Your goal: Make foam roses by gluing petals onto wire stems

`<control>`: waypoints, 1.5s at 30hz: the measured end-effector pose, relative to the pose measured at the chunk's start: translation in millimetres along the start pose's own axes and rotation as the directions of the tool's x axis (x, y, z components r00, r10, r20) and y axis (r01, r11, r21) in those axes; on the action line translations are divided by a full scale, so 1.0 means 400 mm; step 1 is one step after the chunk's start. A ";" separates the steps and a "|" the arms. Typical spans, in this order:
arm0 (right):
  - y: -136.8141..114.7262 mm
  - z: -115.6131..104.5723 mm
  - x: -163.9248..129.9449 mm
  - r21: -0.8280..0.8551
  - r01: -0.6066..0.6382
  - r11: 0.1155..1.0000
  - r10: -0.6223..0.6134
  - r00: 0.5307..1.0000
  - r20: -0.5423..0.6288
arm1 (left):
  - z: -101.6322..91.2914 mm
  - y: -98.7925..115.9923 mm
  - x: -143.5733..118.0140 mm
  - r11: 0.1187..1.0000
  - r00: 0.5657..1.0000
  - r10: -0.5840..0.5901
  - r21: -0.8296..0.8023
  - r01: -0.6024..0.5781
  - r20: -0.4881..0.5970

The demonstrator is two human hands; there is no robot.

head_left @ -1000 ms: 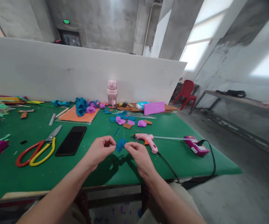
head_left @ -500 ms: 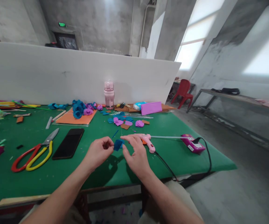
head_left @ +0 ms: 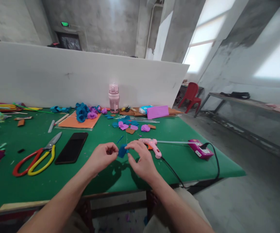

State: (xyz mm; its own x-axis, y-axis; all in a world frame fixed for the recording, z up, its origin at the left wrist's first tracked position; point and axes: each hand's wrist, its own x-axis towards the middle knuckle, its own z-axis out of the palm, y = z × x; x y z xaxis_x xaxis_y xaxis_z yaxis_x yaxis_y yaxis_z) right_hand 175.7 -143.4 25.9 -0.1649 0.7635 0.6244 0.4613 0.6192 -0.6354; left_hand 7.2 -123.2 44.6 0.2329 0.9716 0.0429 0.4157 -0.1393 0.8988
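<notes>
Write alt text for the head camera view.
Two bare hands, left hand and right hand, pinch a small blue felt piece above a green table. A pink glue gun, black phone and scissors lie nearby.

**Both hands meet at the fingertips**

The person's two bare forearms reach forward from the lower edge of the view and converge toward the middle. The left hand (head_left: 103,157) is curled, its thumb and fingers pinched together at the tips. The right hand (head_left: 141,160) sits just beside it, back of the hand upward, wrist slightly bent, its fingers drawn toward the left hand's fingertips, nearly touching them.
</notes>
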 end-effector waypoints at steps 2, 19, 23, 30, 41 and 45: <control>-0.001 0.002 -0.001 -0.021 0.004 1.000 -0.003 0.999 0.035 | 0.001 0.005 -0.003 1.000 1.000 0.000 0.005 0.000 0.021; 0.012 0.000 -0.007 -0.018 0.023 1.000 -0.022 0.997 0.070 | -0.002 0.015 -0.011 0.999 0.990 -0.043 0.004 0.043 0.132; 0.018 -0.006 -0.005 0.029 0.018 0.999 -0.019 0.998 0.053 | -0.004 0.017 -0.010 0.999 0.990 -0.048 -0.008 0.050 0.133; 0.005 -0.017 -0.001 0.102 0.017 0.995 -0.023 0.998 0.060 | -0.005 0.008 -0.004 0.998 0.990 -0.039 -0.046 0.046 0.138; -0.001 -0.040 0.003 0.127 0.024 0.992 -0.032 0.997 0.068 | -0.015 0.018 -0.008 0.975 0.981 -0.146 -0.147 0.164 0.124; -0.001 -0.042 -0.001 0.112 0.038 0.993 -0.048 0.995 0.092 | -0.019 0.014 -0.007 0.975 0.984 -0.145 -0.154 0.160 0.107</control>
State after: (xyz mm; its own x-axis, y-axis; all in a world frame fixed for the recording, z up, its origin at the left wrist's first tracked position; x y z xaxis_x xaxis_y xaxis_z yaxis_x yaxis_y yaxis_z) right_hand 190.3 -147.1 33.7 -0.2663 0.7464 0.6099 0.3543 0.6643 -0.6582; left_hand 2.2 -125.4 52.9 0.2625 0.9555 -0.1347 0.3072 0.0496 0.9504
